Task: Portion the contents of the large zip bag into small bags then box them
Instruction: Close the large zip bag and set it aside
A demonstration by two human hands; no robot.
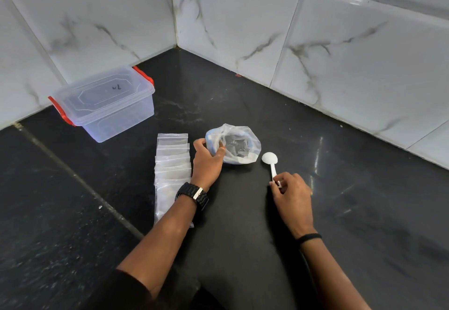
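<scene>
While one hand grips the bag, the other pinches a scoop on the black counter.

With fingers curled round its near-left rim, the left hand [206,161] holds the large zip bag [234,144], which stands open-mouthed mid-counter with dark contents inside. Just right of it, the right hand [290,194] pinches the handle of the white scoop [270,160], whose bowl lies beside the bag. Empty small bags [172,161] lie overlapped in a row left of that wrist. A lidded clear box [107,101] with red clips sits against the tiled wall [340,30], well apart.
</scene>
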